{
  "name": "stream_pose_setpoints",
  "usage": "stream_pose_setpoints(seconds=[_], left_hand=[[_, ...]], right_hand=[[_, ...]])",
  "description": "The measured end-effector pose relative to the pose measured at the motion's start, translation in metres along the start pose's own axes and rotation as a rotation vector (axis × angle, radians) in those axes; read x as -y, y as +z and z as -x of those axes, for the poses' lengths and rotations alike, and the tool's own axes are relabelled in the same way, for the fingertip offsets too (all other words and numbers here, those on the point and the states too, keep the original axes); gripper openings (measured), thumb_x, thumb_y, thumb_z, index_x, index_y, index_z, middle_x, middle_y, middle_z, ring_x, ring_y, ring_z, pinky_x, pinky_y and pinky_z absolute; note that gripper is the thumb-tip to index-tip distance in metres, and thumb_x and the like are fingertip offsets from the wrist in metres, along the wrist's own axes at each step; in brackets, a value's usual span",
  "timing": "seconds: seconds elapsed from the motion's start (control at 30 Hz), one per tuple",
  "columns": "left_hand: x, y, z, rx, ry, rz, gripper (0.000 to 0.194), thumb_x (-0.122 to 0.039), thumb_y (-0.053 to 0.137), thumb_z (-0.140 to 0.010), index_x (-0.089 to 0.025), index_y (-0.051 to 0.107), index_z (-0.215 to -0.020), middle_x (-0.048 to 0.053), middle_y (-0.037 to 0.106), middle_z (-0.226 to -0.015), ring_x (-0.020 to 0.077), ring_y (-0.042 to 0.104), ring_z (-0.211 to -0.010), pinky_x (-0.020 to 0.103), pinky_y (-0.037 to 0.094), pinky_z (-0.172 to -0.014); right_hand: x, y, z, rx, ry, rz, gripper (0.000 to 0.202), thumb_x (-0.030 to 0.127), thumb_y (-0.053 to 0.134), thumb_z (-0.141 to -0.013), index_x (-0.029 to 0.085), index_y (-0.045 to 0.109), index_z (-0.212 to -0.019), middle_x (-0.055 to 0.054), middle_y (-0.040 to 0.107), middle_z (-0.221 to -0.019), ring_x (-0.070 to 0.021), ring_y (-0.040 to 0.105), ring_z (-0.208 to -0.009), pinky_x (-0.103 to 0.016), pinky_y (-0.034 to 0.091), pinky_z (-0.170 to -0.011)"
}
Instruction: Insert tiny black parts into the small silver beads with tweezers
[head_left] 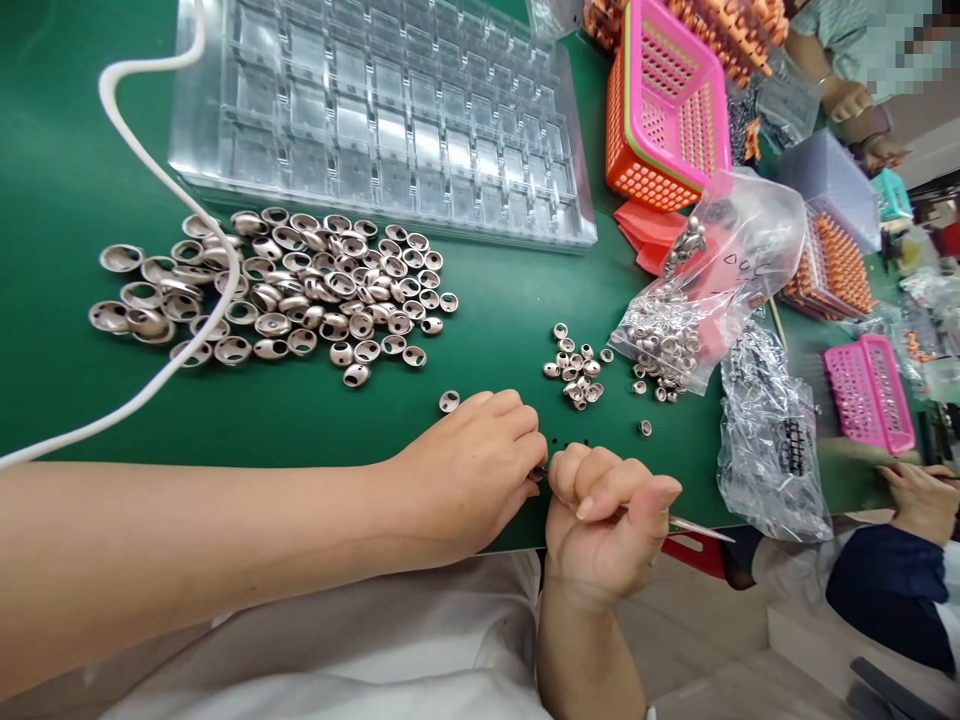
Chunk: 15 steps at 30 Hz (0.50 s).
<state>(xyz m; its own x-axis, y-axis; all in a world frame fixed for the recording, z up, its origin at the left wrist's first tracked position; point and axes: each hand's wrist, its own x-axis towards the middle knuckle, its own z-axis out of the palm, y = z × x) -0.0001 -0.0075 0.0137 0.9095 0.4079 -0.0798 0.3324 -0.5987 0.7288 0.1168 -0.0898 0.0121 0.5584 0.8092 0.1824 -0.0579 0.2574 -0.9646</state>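
My left hand is closed, pinching a small dark metallic piece that my fingers mostly cover. Close beside it, palm up, my right hand is curled round a thin pointed metal tool. One silvery end of this tool sticks out to the right past the thumb; its other end is hidden near the left fingertips. Just beyond the left knuckles lies a single metal ring-shaped piece. Small dark bits dot the green table behind my hands. A cluster of small metal rings lies farther back.
A large pile of hollow metal pieces spreads before a clear compartment tray. A white cable crosses the left. Right stand a plastic bag of rings, stacked baskets and a pink basket. Co-workers' hands show at right.
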Motion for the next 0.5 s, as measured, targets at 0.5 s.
stream_pose_setpoints(seconds=[0.5], left_hand=[[0.0043,0.0031,0.002,-0.073,0.064,0.008,0.015,-0.012,0.056,-0.094,-0.014,0.066,-0.083,0.007,0.062,-0.089,0.0234,0.05,-0.087,0.037,0.039,-0.074]], right_hand=[[-0.002,0.0041,0.0006,0.068,-0.013,0.047,0.057,0.046,0.041,-0.104,0.02,0.027,-0.055,0.007,0.02,-0.05,-0.0075,0.024,-0.043,-0.026,0.022,-0.046]])
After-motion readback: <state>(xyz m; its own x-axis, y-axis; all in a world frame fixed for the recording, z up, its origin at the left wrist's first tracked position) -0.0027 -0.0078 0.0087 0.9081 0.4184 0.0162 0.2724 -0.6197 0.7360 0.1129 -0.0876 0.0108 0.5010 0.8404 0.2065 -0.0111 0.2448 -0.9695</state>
